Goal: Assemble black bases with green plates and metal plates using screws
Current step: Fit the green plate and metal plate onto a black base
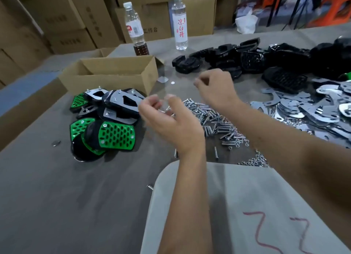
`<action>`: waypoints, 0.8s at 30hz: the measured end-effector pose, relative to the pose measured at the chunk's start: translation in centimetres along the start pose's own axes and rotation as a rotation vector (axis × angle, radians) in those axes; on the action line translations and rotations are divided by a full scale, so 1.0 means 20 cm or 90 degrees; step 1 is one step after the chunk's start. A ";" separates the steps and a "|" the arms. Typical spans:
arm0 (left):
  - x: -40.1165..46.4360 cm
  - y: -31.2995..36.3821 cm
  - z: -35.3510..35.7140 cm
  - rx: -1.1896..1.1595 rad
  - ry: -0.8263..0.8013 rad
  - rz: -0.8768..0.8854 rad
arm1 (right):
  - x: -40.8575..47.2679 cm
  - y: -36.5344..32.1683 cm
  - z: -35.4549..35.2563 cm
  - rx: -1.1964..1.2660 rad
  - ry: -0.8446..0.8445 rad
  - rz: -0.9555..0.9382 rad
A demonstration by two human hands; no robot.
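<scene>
A pile of finished assemblies (106, 118), black bases with green perforated plates and metal plates, lies left of centre. Loose screws (210, 118) form a heap in the middle, with small nuts (254, 161) scattered nearer me. Black bases (247, 60) are heaped at the back right, and metal plates (313, 109) are spread at the right. My left hand (171, 124) hovers over the screw heap with fingers curled, and something small and shiny shows between the fingertips. My right hand (216, 88) is raised behind the heap, fingers pinched; motion blur hides any contents.
An open cardboard box (114, 73) stands behind the assemblies. Two plastic bottles (179, 21) stand at the back of the grey table (57, 196). A grey board with red marks (256, 215) lies nearest me. Stacked cartons fill the background.
</scene>
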State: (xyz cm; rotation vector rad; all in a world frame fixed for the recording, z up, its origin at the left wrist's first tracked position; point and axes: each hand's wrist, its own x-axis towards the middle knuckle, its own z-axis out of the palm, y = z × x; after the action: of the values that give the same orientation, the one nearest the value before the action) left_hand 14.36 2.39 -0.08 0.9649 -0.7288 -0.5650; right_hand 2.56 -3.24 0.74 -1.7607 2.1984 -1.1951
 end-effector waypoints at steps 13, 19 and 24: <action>-0.20 -0.06 0.10 0.124 -0.376 -0.030 | 0.13 0.37 -0.21 -0.314 -0.107 -0.077; -0.23 -0.04 0.09 0.267 -0.424 0.099 | -0.16 0.32 -0.40 -0.092 0.052 -0.057; -0.45 0.02 0.19 0.281 -0.533 0.151 | -0.46 0.34 -0.63 0.279 0.004 0.046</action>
State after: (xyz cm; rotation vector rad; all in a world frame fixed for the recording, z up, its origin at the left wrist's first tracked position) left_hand 5.72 6.96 -1.03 1.0135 -1.7491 -0.6077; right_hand -6.12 11.35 1.84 -1.4861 1.8011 -1.5207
